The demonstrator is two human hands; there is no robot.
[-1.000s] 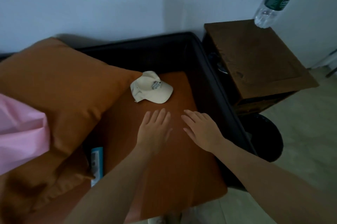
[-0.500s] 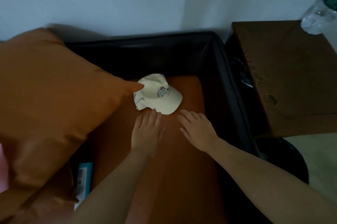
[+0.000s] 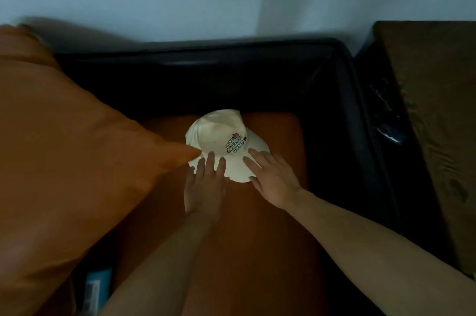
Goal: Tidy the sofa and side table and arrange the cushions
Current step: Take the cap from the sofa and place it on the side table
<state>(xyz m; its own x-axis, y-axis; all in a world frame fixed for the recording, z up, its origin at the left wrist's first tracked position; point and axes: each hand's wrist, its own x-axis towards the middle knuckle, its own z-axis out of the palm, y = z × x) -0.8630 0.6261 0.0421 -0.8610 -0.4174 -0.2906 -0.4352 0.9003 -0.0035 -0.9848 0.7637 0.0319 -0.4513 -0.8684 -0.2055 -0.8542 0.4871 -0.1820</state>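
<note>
Head view, cream cap (image 3: pixel 221 135) on the orange sofa seat (image 3: pixel 257 225) at 12 o'clock from both hands, left hand (image 3: pixel 206 184) flat, straight fingers on its brim, right hand (image 3: pixel 274 181) flat, fingertips touching the brim's 3 o'clock edge, orange cushion (image 3: pixel 64 161) at 9 o'clock, side table (image 3: pixel 438 109) at 3 o'clock.

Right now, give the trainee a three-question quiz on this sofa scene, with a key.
1. True or false: both hands lie with straight fingers on the cream cap.
2. What touches the cap's left edge? A) the orange cushion's corner B) a bottle C) the side table
3. Fill in: the cap rests on the sofa's orange ____.

Key
1. True: the left hand and the right hand reach the brim, fingers uncurled.
2. A: the orange cushion points its corner at the cap.
3. Seat.
</note>
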